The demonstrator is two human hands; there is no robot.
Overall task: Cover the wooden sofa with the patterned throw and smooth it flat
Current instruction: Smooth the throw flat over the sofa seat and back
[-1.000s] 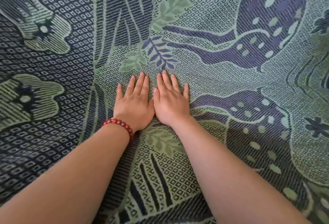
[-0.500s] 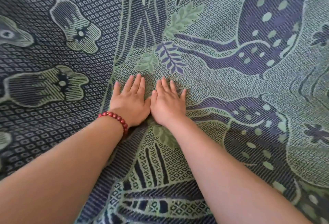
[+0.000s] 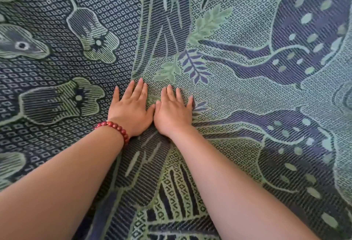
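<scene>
Head camera, looking down: two bare forearms enter from the bottom of the view and draw together toward the middle. The left forearm (image 3: 57, 192) comes in from the lower left and wears a red beaded bracelet (image 3: 116, 127) at the wrist. The right forearm (image 3: 238, 192) comes in from the lower right.

Past the wrists, the left hand (image 3: 131, 114) and the right hand (image 3: 172, 116) lie palm down, side by side, on the patterned throw (image 3: 247, 95). Both hands are flat, with fingers straight, slightly spread and pointing away from the person. Neither hand grips the cloth. The two thumbs meet between the hands.

The throw lies under both hands and both arms and fills the whole view, so whatever it rests on is hidden. It is woven in pale green, navy and purple, with a fine grid of small squares. To the left of the hands the ground is dark, with pale green striped flowers. To the right it is paler, crossed by purple bands dotted with green ovals. Just beyond the fingertips sit small green and purple leaf sprigs. A dark striped band runs from the far side of the view down toward the left fingertips. The cloth around the hands looks mostly flat.
</scene>
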